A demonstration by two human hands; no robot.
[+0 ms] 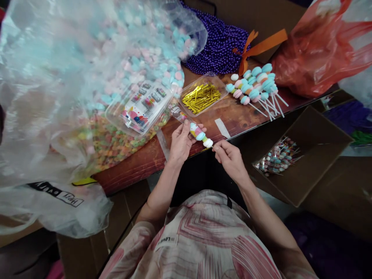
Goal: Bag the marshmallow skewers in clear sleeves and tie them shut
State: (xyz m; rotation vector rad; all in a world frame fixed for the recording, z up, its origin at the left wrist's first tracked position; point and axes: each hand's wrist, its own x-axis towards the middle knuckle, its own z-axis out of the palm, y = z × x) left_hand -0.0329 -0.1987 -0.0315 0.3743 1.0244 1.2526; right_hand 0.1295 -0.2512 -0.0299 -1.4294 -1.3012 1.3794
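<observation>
My left hand [180, 142] is closed round a skewer of pastel marshmallow sweets [200, 135], which sits partly inside a clear printed wrapper [178, 112]. My right hand [229, 155] pinches the lower end of the same skewer, just below the white sweet. Both hands hover over the front edge of the reddish wooden table [145, 162].
A clear tray of gold twist ties [201, 97] lies just beyond my hands. Bare sweet skewers [255, 86] are piled to the right. A tray of printed wrappers [143, 105] rests on big bags of sweets [87, 69]. A cardboard box of wrapped skewers [302, 155] stands at right.
</observation>
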